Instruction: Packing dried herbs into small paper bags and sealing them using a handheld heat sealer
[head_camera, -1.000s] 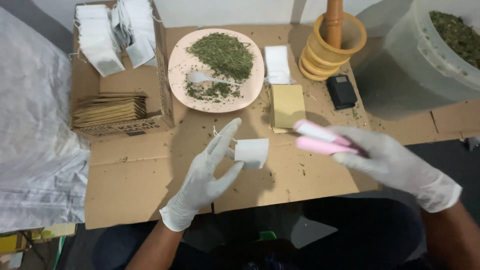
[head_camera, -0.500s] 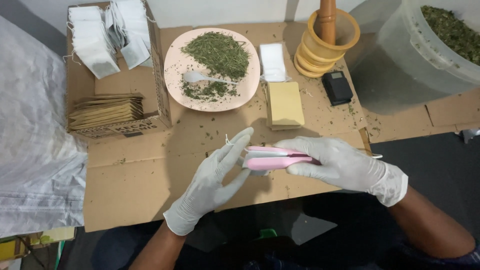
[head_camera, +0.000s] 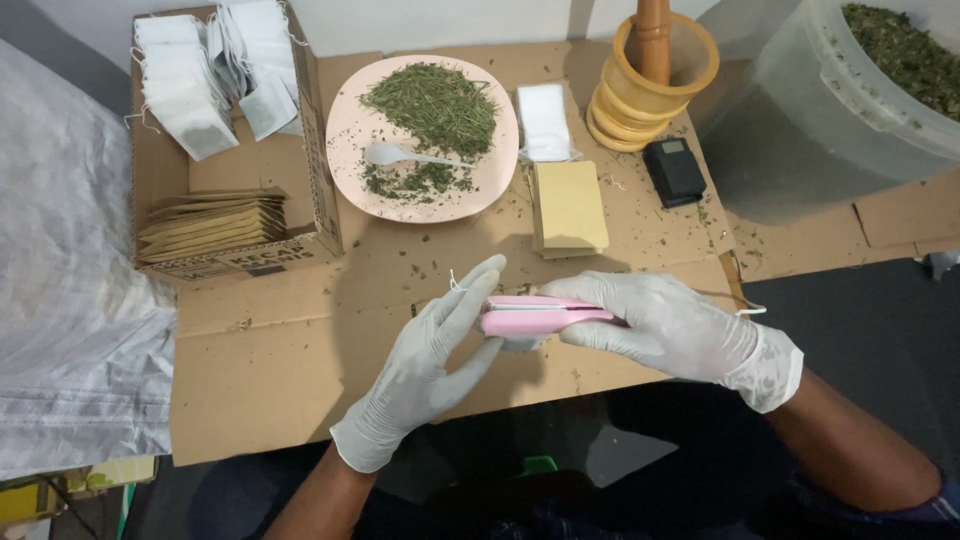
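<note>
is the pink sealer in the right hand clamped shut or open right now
Shut. The pink sealer's two halves lie pressed together with only a thin seam between them, squeezed by the right hand. The left hand's fingertips rest against its end.

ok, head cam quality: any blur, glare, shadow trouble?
Head view: evenly lit and sharp; gloved left hand and right hand on the pink sealer are crisp; soft shadows beneath them on the cardboard; no glare; slight wide-angle bend at edges.

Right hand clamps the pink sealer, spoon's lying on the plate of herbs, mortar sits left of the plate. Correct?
Not quite. In the head view the mortar sits right of the plate, not left. The rest holds: the right hand clamps the pink sealer, and the spoon lies on the plate.
</note>
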